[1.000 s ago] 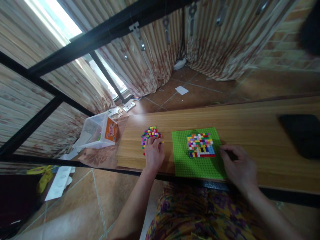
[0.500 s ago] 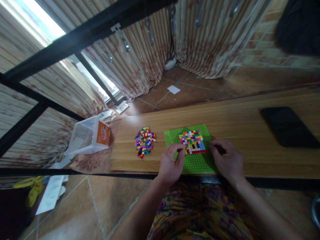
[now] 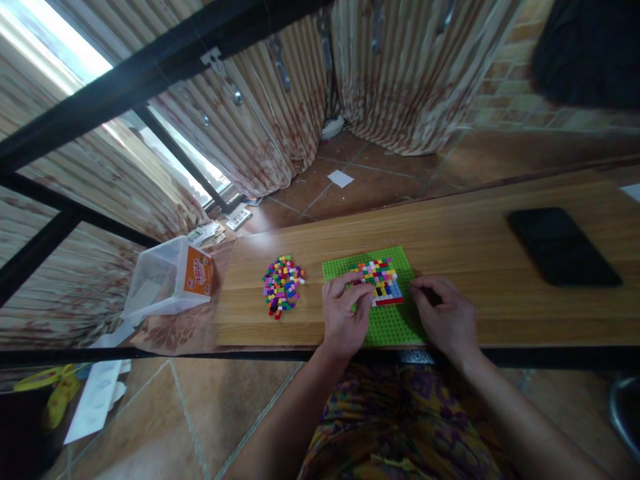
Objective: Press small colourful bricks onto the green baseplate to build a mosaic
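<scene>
On the wooden table lies a green studded baseplate (image 3: pixel 393 330) bearing a block of small multicoloured toy bricks (image 3: pixel 384 275), with a red row along its near edge. My left hand (image 3: pixel 345 317) reaches over the left side of these bricks, thumb and fingers bent at their edge; whether a brick sits between the fingertips is hidden. My right hand (image 3: pixel 447 317) rests at the baseplate's right edge, its fingers curled and thumb pressed to the forefinger; anything in that pinch is too small to make out. A pile of loose bricks (image 3: pixel 283 285) lies left of the baseplate.
A black tablet-like slab (image 3: pixel 563 247) lies on the right part of the wooden table (image 3: pixel 465 230). Beyond the table's left end stands a clear plastic bin (image 3: pixel 167 277) with an orange label. A dark metal bar (image 3: pixel 540 358) runs along the near edge.
My left hand has shifted up over the built bricks, its fingers now covering more of their left side. My right hand stays by the baseplate's right edge. The whole view has shifted slightly.
</scene>
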{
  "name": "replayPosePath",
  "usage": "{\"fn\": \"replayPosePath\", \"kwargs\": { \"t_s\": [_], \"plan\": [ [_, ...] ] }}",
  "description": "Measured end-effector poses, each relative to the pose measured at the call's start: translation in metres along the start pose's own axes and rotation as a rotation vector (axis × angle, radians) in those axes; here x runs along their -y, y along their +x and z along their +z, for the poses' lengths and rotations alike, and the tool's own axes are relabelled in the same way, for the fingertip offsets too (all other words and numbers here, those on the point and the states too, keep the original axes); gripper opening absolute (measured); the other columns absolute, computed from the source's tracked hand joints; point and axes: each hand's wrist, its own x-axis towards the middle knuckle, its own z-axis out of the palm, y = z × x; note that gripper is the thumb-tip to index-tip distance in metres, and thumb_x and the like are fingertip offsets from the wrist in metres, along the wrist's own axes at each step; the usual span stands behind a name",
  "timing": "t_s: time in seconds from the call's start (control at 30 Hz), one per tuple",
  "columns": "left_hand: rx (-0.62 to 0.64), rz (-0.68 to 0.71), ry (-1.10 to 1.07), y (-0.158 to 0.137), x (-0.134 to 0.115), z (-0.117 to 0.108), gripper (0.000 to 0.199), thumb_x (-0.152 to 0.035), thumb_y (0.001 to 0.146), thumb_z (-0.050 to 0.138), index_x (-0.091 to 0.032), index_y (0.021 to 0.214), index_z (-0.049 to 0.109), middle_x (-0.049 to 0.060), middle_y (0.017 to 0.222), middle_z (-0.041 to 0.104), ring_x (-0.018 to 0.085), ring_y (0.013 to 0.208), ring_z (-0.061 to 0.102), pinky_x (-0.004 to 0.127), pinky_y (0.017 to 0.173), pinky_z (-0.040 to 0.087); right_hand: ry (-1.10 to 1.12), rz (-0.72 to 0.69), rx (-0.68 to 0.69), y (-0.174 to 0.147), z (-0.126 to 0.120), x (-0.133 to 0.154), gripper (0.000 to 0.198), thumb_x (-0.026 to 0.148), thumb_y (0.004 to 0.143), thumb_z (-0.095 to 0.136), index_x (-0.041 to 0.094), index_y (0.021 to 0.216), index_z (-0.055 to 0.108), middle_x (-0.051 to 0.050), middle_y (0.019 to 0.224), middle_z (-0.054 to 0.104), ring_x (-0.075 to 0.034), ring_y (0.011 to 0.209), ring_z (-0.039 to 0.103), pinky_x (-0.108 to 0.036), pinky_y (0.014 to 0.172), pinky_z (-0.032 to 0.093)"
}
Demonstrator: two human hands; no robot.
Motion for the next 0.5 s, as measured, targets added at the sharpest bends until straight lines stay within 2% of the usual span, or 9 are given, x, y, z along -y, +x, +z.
{"fn": "replayPosePath", "kwargs": {
  "t_s": [0.27, 0.5],
  "plan": [
    [0.014, 0.074, 0.142, 0.003, -0.0003, 0.0037, 0.013, -0.023, 0.095, 0.06, -0.023, 0.092, 0.073, 0.006, 0.109, 0.073, 0.021, 0.105, 0.062, 0.042, 0.096, 0.043, -0.013, 0.001, 0.003, 0.0001, 0.0002, 0.0, 0.017, 0.033, 0.088, 0.057, 0.022, 0.085, 0.069, -0.006, 0.09, 0.071, -0.022, 0.086, 0.066, -0.038, 0.08, 0.052],
    [0.023, 0.203, 0.267, 0.0067, -0.0016, 0.0048, 0.011, -0.02, 0.095, 0.059, -0.024, 0.094, 0.07, 0.004, 0.115, 0.073, 0.022, 0.108, 0.061, 0.049, 0.108, 0.032, -0.015, 0.003, -0.007, 0.0004, 0.0002, 0.0002, 0.016, 0.033, 0.087, 0.058, 0.022, 0.084, 0.069, -0.005, 0.09, 0.071, -0.022, 0.086, 0.066, -0.037, 0.079, 0.052]
  ]
}}
